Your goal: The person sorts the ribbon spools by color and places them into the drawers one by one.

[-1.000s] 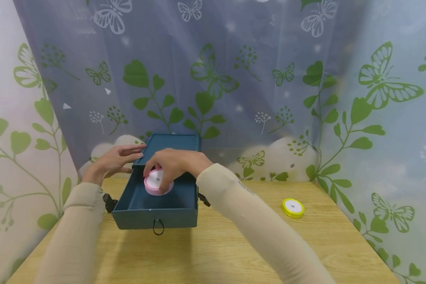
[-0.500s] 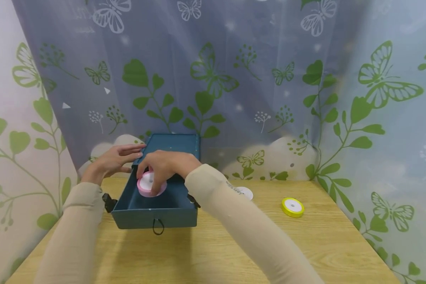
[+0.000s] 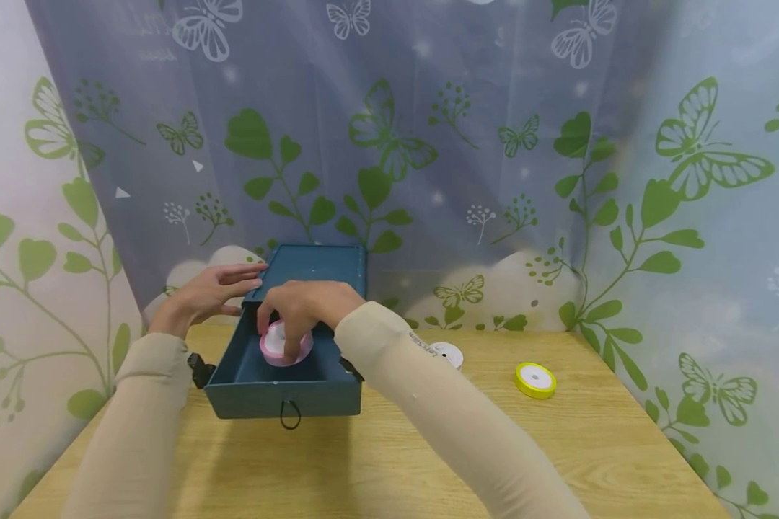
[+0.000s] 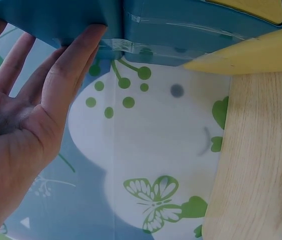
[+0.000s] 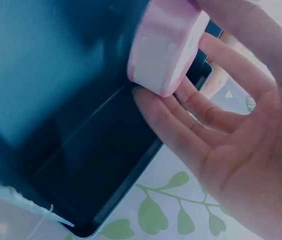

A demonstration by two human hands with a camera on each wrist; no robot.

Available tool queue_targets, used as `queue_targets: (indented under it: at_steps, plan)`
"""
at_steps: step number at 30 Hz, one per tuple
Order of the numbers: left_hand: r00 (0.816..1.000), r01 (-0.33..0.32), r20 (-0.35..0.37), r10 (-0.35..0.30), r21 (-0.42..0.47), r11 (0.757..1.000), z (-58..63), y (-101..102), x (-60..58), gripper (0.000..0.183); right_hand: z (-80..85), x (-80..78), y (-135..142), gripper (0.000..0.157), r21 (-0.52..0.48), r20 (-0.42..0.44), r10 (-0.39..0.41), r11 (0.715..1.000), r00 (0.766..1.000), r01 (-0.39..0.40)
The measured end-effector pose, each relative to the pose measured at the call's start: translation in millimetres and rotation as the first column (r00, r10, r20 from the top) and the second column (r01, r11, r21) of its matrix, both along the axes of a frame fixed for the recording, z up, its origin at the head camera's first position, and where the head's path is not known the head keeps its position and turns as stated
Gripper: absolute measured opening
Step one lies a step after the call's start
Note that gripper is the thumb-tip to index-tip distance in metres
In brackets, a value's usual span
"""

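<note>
A blue box (image 3: 318,261) stands on the table with its drawer (image 3: 253,401) pulled out toward me. Inside the drawer my right hand (image 3: 306,306) pinches a spool of pink ribbon (image 3: 274,352) by its rim, white face up, close over the drawer floor. The right wrist view shows thumb and fingers around this pink spool (image 5: 163,50), a white patch on its edge. My left hand (image 3: 210,292) has its fingers extended against the left side of the box; in the left wrist view those fingertips touch the blue wall (image 4: 75,20).
On the wooden table (image 3: 415,461), a spool of yellow ribbon (image 3: 536,380) lies to the right. A white spool (image 3: 451,353) shows partly behind my right sleeve. A black loop pull (image 3: 290,415) hangs on the drawer front. A patterned curtain (image 3: 461,180) closes off the back.
My right hand has moved the pink ribbon spool left, then slightly back right and nearer me within the drawer. The white spool has come into view beside the sleeve. The left hand stays still.
</note>
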State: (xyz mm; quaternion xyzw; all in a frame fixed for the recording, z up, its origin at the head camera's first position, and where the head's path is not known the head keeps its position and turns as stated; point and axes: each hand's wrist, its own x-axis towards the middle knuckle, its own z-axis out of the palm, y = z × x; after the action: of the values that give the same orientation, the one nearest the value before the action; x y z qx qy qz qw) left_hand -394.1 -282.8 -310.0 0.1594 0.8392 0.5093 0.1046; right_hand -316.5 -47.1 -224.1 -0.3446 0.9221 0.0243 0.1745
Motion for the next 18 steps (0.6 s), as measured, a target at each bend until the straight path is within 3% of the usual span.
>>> queue_targets:
  at_steps: [5, 11, 18]
  plan:
    - [1.000, 0.006, 0.002, -0.006, 0.009, 1.000, 0.7, 1, -0.1, 0.073, 0.5, 2.5, 0, 0.053, 0.041, 0.000, -0.035, 0.999, 0.999, 0.035]
    - [1.000, 0.012, 0.006, -0.012, 0.018, 1.000, -0.1, 0, -2.3, 0.071, 2.7, 1.4, 0, 0.057, 0.077, 0.005, -0.006, 0.997, 1.000, 0.005]
    - [1.000, 0.008, 0.007, -0.008, 0.014, 1.000, 0.5, 0, -2.2, 0.071, 9.1, 1.0, 11, 0.055, -0.007, 0.028, 0.039, 0.999, 0.999, -0.039]
